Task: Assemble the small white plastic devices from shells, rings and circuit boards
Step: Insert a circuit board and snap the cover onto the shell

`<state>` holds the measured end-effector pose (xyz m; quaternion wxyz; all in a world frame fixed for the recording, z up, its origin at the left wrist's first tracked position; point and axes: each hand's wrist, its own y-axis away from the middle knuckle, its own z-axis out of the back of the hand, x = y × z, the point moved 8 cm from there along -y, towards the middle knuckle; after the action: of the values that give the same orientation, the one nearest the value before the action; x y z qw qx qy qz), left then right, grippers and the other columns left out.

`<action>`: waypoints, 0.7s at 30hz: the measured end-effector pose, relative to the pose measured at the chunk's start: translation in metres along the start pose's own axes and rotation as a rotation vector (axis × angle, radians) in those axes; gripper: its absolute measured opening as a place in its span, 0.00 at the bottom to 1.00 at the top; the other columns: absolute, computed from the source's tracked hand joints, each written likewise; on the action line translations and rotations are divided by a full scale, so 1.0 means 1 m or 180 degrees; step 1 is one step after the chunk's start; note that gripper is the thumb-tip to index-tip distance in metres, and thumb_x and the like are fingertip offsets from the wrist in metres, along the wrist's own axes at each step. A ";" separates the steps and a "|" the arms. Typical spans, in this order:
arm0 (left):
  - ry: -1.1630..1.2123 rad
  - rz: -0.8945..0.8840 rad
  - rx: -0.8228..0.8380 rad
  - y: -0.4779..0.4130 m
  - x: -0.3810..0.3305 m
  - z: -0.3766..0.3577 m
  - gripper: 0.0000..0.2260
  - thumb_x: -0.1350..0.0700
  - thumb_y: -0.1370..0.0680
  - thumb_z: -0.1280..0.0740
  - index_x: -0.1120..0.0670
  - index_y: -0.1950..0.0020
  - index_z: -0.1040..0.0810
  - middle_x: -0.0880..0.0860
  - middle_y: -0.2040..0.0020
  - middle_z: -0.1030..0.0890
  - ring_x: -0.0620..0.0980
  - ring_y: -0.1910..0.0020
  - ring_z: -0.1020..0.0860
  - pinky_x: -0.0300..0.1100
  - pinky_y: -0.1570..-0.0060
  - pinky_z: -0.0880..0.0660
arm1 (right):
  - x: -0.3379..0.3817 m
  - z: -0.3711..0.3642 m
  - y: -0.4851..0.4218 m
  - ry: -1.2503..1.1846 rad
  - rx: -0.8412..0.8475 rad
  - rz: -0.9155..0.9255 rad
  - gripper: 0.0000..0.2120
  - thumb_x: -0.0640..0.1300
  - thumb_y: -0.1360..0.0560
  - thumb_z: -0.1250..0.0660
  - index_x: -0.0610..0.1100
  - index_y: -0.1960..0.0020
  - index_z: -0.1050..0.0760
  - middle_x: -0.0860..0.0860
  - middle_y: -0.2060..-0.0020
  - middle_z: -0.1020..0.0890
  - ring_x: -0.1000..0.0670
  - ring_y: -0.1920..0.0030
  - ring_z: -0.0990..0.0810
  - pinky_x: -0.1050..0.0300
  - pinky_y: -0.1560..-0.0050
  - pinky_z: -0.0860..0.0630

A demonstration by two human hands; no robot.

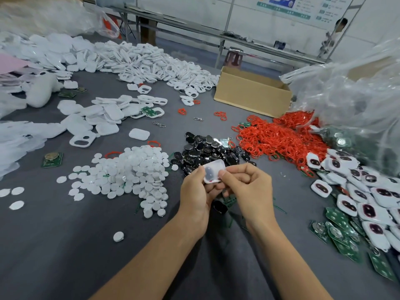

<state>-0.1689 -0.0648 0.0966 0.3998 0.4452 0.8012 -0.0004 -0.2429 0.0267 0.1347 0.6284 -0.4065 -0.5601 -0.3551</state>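
While both thumbs press its top face & curled fingers pinch it from below, the white shell (pixel 216 166) sits between left hand (pixel 194 192) & right hand (pixel 247 187), over the grey table (pixel 65 256); dark oval shows in it. Hands hide its underside. Black pieces (pixel 205 151) at 12 o'clock, just behind. White discs (pixel 129 174) at 9. Red rings (pixel 281 137) at 1–2, cardboard box (pixel 253 94) beyond. Assembled devices (pixel 357 191) at 3, green circuit boards (pixel 339 224) at 4.

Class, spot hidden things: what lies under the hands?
A glossy black piece and a green edge show; left hand and right hand, gripping the white shell, cover the rest.
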 end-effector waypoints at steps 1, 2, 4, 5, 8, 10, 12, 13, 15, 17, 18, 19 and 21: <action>-0.0009 -0.0010 0.0003 0.000 0.000 0.000 0.16 0.58 0.15 0.47 0.60 0.57 0.25 0.52 0.75 0.22 0.44 0.78 0.25 0.35 0.76 0.26 | 0.000 0.000 0.000 0.0057 -0.0034 0.0013 0.04 0.34 0.30 0.26 0.37 0.59 0.22 0.42 0.72 0.18 0.50 0.77 0.24 0.60 0.73 0.27; -0.0011 -0.0022 0.0008 0.000 -0.001 -0.001 0.16 0.58 0.15 0.47 0.60 0.58 0.25 0.51 0.76 0.22 0.43 0.79 0.25 0.34 0.77 0.26 | 0.000 0.000 0.001 0.0124 -0.0070 0.0038 0.05 0.34 0.30 0.26 0.37 0.60 0.22 0.43 0.73 0.18 0.50 0.77 0.24 0.60 0.73 0.27; -0.0024 -0.0037 0.0023 0.001 -0.001 -0.001 0.16 0.59 0.15 0.47 0.59 0.59 0.25 0.50 0.76 0.22 0.42 0.79 0.25 0.33 0.77 0.27 | 0.001 0.001 0.002 0.0290 -0.0140 0.0121 0.05 0.35 0.30 0.26 0.39 0.60 0.22 0.46 0.73 0.18 0.52 0.76 0.23 0.61 0.73 0.27; -0.0043 -0.0044 0.0037 0.001 -0.001 -0.001 0.16 0.58 0.15 0.47 0.59 0.58 0.25 0.50 0.75 0.21 0.42 0.78 0.24 0.32 0.76 0.26 | 0.003 0.001 0.003 0.0408 -0.0176 0.0186 0.05 0.36 0.31 0.26 0.40 0.61 0.21 0.47 0.73 0.18 0.53 0.75 0.22 0.61 0.72 0.26; -0.0142 -0.0084 0.0195 0.000 -0.001 -0.003 0.14 0.57 0.16 0.44 0.59 0.56 0.23 0.52 0.67 0.17 0.45 0.68 0.19 0.33 0.69 0.23 | 0.011 0.002 0.005 0.0866 -0.0273 0.0467 0.05 0.39 0.31 0.25 0.44 0.61 0.21 0.51 0.72 0.18 0.55 0.73 0.22 0.63 0.69 0.24; -0.0226 -0.0134 0.0349 0.001 -0.002 -0.006 0.15 0.59 0.16 0.44 0.58 0.58 0.23 0.56 0.61 0.15 0.48 0.62 0.16 0.35 0.64 0.21 | 0.016 0.001 0.007 0.1143 -0.0327 0.0662 0.05 0.41 0.31 0.25 0.45 0.61 0.21 0.52 0.71 0.19 0.55 0.72 0.22 0.64 0.68 0.25; -0.0249 -0.0169 0.0458 0.002 -0.003 -0.010 0.16 0.61 0.16 0.46 0.58 0.59 0.23 0.58 0.62 0.15 0.50 0.62 0.15 0.35 0.63 0.21 | 0.020 0.002 0.008 0.1366 -0.0377 0.0807 0.05 0.43 0.31 0.25 0.46 0.62 0.21 0.54 0.72 0.20 0.57 0.72 0.24 0.68 0.68 0.28; -0.0252 -0.0165 0.0479 0.003 -0.003 -0.011 0.16 0.62 0.16 0.46 0.60 0.59 0.23 0.58 0.63 0.15 0.50 0.63 0.15 0.35 0.63 0.20 | 0.021 0.002 0.008 0.1440 -0.0393 0.0853 0.05 0.44 0.31 0.26 0.46 0.62 0.21 0.55 0.72 0.20 0.57 0.72 0.24 0.70 0.68 0.30; -0.0265 -0.0143 0.0463 0.002 -0.002 -0.011 0.15 0.63 0.16 0.46 0.62 0.55 0.22 0.58 0.62 0.15 0.50 0.63 0.15 0.37 0.61 0.19 | 0.021 0.004 0.009 0.1488 -0.0423 0.0909 0.06 0.44 0.29 0.27 0.46 0.63 0.21 0.56 0.72 0.21 0.58 0.70 0.24 0.72 0.67 0.31; -0.0290 -0.0139 0.0386 -0.001 -0.001 -0.009 0.14 0.63 0.16 0.45 0.61 0.53 0.21 0.56 0.62 0.15 0.49 0.62 0.16 0.37 0.58 0.18 | 0.019 0.007 0.008 0.1411 -0.0471 0.0915 0.05 0.42 0.27 0.29 0.46 0.62 0.22 0.56 0.71 0.21 0.60 0.69 0.24 0.73 0.66 0.31; -0.0283 -0.0136 0.0358 -0.001 -0.001 -0.008 0.13 0.63 0.16 0.44 0.61 0.52 0.21 0.55 0.62 0.15 0.48 0.63 0.16 0.36 0.57 0.19 | 0.018 0.009 0.007 0.1350 -0.0482 0.0882 0.04 0.41 0.26 0.30 0.45 0.60 0.21 0.55 0.69 0.20 0.60 0.68 0.24 0.73 0.65 0.31; -0.0264 -0.0126 0.0347 -0.002 0.000 -0.007 0.13 0.63 0.16 0.44 0.61 0.51 0.21 0.55 0.62 0.15 0.47 0.63 0.16 0.36 0.57 0.19 | 0.016 0.010 0.005 0.1292 -0.0476 0.0828 0.03 0.41 0.25 0.30 0.45 0.59 0.21 0.55 0.68 0.20 0.60 0.68 0.24 0.73 0.65 0.31; -0.0245 -0.0100 0.0369 -0.003 0.001 -0.008 0.11 0.64 0.17 0.43 0.63 0.50 0.21 0.57 0.59 0.16 0.48 0.61 0.16 0.37 0.56 0.19 | 0.011 0.011 0.001 0.1179 -0.0444 0.0683 0.03 0.42 0.25 0.31 0.45 0.57 0.20 0.56 0.67 0.19 0.61 0.68 0.24 0.73 0.64 0.31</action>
<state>-0.1759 -0.0630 0.1004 0.4039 0.4546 0.7907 -0.0702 -0.2454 0.0377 0.1458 0.7251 -0.4341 -0.3627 -0.3927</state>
